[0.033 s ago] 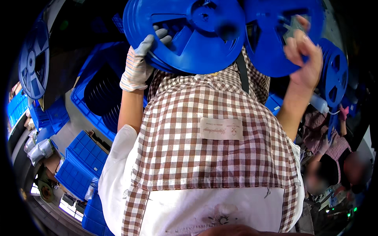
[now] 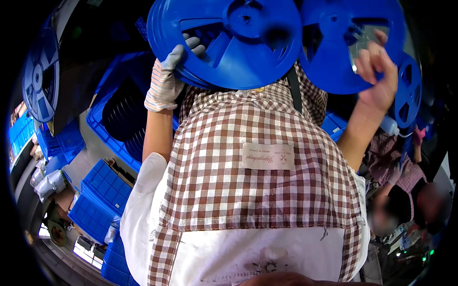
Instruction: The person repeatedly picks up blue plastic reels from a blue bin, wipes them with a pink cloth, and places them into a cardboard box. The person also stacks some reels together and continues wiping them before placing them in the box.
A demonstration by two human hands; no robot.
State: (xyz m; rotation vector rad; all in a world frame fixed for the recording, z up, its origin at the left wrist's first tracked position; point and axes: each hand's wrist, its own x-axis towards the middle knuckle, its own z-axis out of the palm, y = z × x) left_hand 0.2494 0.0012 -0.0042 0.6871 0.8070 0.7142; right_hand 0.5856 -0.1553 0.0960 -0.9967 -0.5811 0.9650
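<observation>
Filling most of the near view, a checked apron (image 2: 257, 190) hides the bench and whatever lies below the arms; above it the gloved left hand (image 2: 164, 81) clasps the rim of a stack of blue reels (image 2: 229, 43), while the bare right hand (image 2: 377, 76) grips the edge of a single reel (image 2: 343, 43), both raised at chest height. As far as shows, both are lifted clear of the crates (image 2: 114, 119) and set down nowhere yet. Reel tops are cut off, and the count in the stack is unclear.
</observation>
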